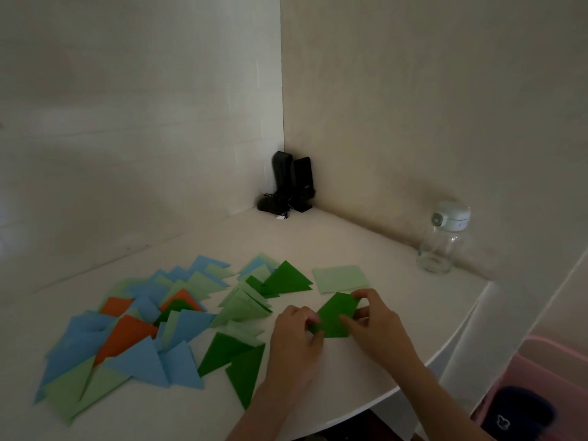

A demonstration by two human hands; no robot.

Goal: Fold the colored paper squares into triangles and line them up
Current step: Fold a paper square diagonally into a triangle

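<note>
You are working at a white table (318, 249) pushed into a dim corner where two pale walls meet. A pair of black speakers (291, 183) stands in that corner, and a clear bottle (442, 243) with a pale lid stands near the right-hand wall, well apart from the papers.

The dark green paper (337, 316) you are folding lies on the table just in front of you, between your hands. Its long axis runs on a slant, from the near-left end under your left hand (296, 338) up to the far-right corner by your right hand (378, 323). Your left fingers are curled and pinch the near-left tip; your right thumb and fingers pinch the far-right edge. Your fingers cover both ends, so whether the edges meet exactly there cannot be told.

Just beyond it lies a stack of light green squares (342, 278), flat and unfolded. To its left a dark green triangle (286, 280) points away from you, overlapping light green triangles (245, 308) that fan toward the left. Nearer you, two more dark green triangles (235, 361) lie touching, one with its tip pointing toward the table's near edge.

Further left is a loose overlapping spread of blue triangles (143, 361), orange pieces (127, 335) and more light green ones; many are half buried, so their count and shapes are hard to make out.

At the lower right a pink bin (547, 361) is cut off by the frame, with something dark inside.
</note>
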